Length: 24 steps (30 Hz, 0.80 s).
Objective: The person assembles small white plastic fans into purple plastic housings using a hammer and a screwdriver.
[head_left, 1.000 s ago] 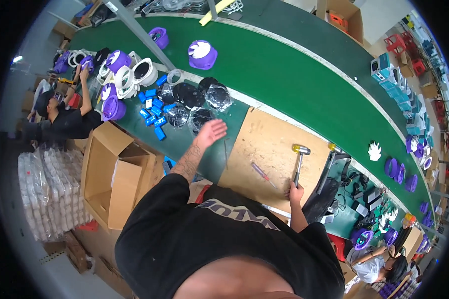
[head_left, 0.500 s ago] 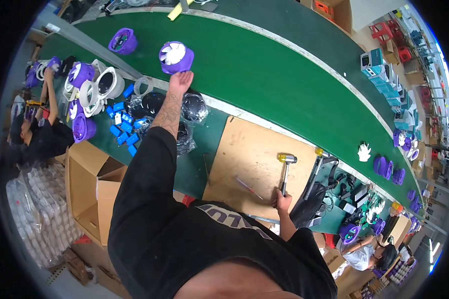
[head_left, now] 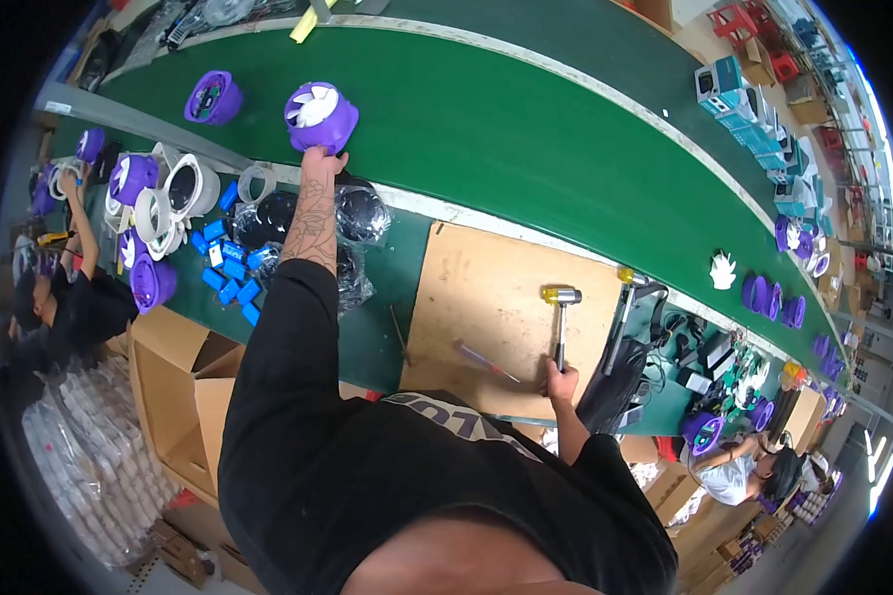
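Note:
My left hand (head_left: 322, 161) reaches far out over the green belt. Its closed fingers grip the near side of a purple fan housing (head_left: 333, 127) with white blades (head_left: 318, 106) on top; the housing partly hides the fingertips. My right hand (head_left: 561, 379) is wrapped around the black grip of a mallet (head_left: 563, 296) with a yellow and a dark face, lying over a brown board (head_left: 466, 268). A thin screwdriver-like tool (head_left: 488, 363) lies on the board, left of the mallet.
Another purple housing (head_left: 213, 97) sits farther left on the belt (head_left: 486, 129). Blue blocks (head_left: 233, 268) and bagged black discs (head_left: 362, 213) lie near my left arm. A second mallet (head_left: 622, 317) lies right of the board. An open carton (head_left: 174, 397) stands left; co-workers sit at both sides.
The view has shifted, so most things appear farther left. My left hand has turned and now sits directly below the fan housing in the picture. My right hand keeps hold of the mallet.

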Each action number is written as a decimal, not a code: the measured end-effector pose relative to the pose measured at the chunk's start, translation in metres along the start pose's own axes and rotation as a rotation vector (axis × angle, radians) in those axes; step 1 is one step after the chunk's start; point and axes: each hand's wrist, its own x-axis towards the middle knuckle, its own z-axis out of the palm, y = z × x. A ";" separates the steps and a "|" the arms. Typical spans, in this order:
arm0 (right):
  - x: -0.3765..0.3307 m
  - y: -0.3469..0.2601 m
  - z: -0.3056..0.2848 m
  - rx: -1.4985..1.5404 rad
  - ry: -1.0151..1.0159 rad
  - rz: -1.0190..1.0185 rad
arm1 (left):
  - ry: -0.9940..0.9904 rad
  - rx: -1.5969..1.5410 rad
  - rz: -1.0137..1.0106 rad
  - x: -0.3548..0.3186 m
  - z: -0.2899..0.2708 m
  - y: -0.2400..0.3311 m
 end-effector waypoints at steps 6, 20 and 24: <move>0.011 0.012 -0.001 -0.034 0.004 -0.083 | -0.398 0.769 0.522 0.028 -0.036 0.024; 0.001 -0.005 -0.003 -0.027 -0.046 -0.118 | -0.342 0.605 0.610 -0.166 -0.085 -0.021; -0.013 -0.011 -0.008 -0.029 -0.046 -0.129 | -0.367 1.242 1.213 -0.258 -0.116 -0.093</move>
